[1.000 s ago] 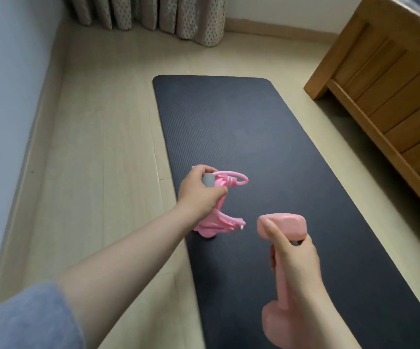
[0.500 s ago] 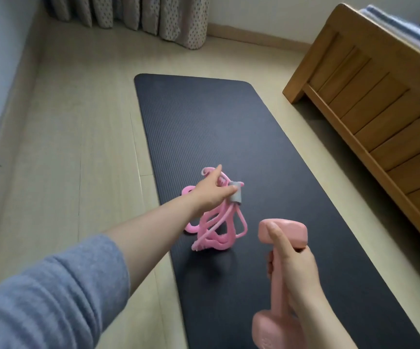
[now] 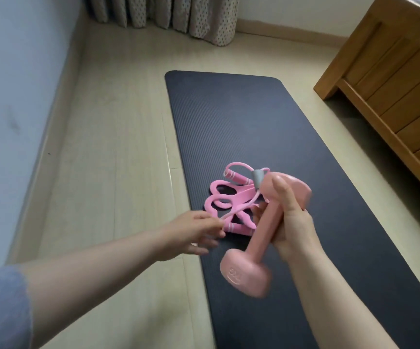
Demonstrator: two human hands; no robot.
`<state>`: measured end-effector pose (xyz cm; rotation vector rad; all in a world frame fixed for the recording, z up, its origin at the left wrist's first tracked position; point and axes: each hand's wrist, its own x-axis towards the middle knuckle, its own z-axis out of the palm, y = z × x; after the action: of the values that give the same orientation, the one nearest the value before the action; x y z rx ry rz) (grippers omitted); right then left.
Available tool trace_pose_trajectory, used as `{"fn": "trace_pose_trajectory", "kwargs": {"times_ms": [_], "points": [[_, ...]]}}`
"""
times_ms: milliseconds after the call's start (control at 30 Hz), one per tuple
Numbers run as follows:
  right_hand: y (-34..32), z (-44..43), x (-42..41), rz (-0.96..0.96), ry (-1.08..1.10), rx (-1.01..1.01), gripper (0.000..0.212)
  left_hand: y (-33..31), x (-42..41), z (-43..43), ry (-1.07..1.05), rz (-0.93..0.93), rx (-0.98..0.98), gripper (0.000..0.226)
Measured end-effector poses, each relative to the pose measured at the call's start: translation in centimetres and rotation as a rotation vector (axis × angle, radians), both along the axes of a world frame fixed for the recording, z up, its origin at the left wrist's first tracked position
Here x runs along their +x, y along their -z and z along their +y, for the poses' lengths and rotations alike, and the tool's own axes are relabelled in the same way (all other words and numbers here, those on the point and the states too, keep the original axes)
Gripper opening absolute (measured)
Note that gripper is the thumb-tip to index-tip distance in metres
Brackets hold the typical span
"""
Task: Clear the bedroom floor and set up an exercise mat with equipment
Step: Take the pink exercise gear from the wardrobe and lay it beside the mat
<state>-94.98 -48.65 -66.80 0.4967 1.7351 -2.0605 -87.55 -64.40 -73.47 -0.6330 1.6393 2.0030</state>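
Note:
A dark exercise mat [image 3: 241, 127] lies flat on the pale wood floor. A bundle of pink resistance bands [image 3: 225, 200] with a grey sleeve rests on the mat near its left edge. My left hand [image 3: 194, 234] hovers just left of the bundle, fingers loosely spread, fingertips at a thin pink cord; whether they touch it is unclear. My right hand [image 3: 292, 220] grips the shaft of a pink dumbbell [image 3: 261, 238], held tilted above the mat, its upper head covering part of the bundle.
A wooden bed frame [image 3: 390, 96] stands along the right side. Patterned curtains [image 3: 168, 16] hang at the far wall. A blue-grey wall [image 3: 15, 84] with a skirting board runs along the left. Bare floor lies between the wall and the mat.
My left hand has let go of the pink bands, which now lie on the mat, and has drawn back left. My right hand has carried the dumbbell forward, over the bundle.

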Motion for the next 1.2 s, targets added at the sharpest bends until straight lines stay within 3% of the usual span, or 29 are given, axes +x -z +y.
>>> {"fn": "trace_pose_trajectory", "kwargs": {"times_ms": [100,200,300,400,533,667,767,933,1100,1200], "points": [[-0.7,-2.9,-0.5,-0.078,-0.058,-0.065,0.057,-0.3,2.3,0.6,-0.079,-0.108,0.257,0.026],[-0.8,-5.4,-0.7,-0.101,-0.101,-0.152,0.074,-0.9,3.5,0.1,-0.191,-0.111,0.541,0.048],[-0.6,-6.9,-1.0,-0.042,-0.096,-0.155,0.093,-1.5,4.0,-1.1,-0.259,-0.047,0.638,0.06],[-0.6,-7.3,-1.4,-0.034,-0.143,-0.132,0.096,-2.3,4.1,-2.1,-0.375,-0.003,0.552,0.019],[0.2,-6.7,-1.9,-0.057,-0.204,-0.155,0.093,-1.7,4.1,-4.9,-0.546,-0.041,0.345,0.028],[2.1,-6.9,-2.4,-0.042,-0.447,0.009,0.039,-0.7,4.8,-8.7,-0.539,-0.022,0.106,0.019],[3.7,-7.5,-2.1,-0.036,-0.736,0.145,0.027,0.6,5.4,-10.9,-0.578,-0.094,0.003,0.03],[6.8,-9.4,-0.9,-0.024,-0.843,0.318,0.035,2.2,6.5,-13.9,-0.665,-0.176,-0.022,0.034],[8.7,-11.4,-1.2,-0.176,-0.787,0.218,0.039,3.4,8.0,-16.0,-0.541,-0.076,-0.011,0.06],[9.8,-12.9,-1.6,-0.258,-0.684,0.135,0.047,4.4,8.1,-17.0,-0.596,-0.014,-0.001,0.043]]}}
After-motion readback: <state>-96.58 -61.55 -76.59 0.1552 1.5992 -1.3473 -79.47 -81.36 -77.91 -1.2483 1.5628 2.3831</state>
